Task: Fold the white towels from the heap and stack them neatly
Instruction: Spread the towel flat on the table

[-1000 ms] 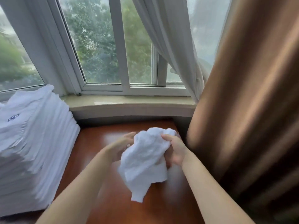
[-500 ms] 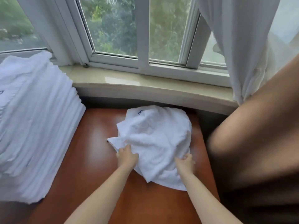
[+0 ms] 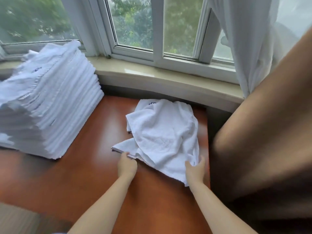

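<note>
Daylit window, brown curtain

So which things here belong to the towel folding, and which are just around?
Job: loose towel, gripped at its near edge by left hand and right hand; stack of folded towels; wooden table.
Around: sheer curtain, brown drape, window sill.

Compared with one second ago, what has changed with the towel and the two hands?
The towel, then bunched up in the air between both hands, now lies spread but rumpled on the wooden table. The left hand has moved its grip to the near left corner, the right hand to the near right edge. The stack of folded towels stays at the left.
</note>
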Tool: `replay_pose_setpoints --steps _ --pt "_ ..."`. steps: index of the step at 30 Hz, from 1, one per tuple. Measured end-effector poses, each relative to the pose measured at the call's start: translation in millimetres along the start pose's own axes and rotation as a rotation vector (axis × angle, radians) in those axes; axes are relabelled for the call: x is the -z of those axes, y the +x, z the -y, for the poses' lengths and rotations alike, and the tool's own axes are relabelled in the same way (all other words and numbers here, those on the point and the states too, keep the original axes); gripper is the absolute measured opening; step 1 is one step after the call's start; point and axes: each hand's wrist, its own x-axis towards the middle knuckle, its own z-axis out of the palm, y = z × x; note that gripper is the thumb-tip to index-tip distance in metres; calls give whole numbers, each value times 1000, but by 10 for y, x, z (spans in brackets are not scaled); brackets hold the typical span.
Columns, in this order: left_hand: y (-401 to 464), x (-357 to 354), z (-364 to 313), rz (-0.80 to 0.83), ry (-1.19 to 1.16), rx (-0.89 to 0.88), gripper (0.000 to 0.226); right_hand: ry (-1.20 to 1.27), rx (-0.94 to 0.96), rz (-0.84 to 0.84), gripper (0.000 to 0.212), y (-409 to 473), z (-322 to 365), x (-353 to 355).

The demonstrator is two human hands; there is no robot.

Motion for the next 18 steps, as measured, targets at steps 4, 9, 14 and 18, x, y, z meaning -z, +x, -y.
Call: replay_pose_setpoints --steps 4,9,14,18 --pt "-528 -2 312 9 155 -86 49 -238 -122 205 49 -79 -127 496" --pt "-1082 -309 320 154 620 -323 70 -411 -353 651 63 -338 -303 971" --pt "-1372 -436 341 162 989 -575 31 -340 -324 548 56 -325 -655 1239" --pt "-1597 -413 283 14 629 -589 6 -442 -276 422 38 -370 -723 1389"
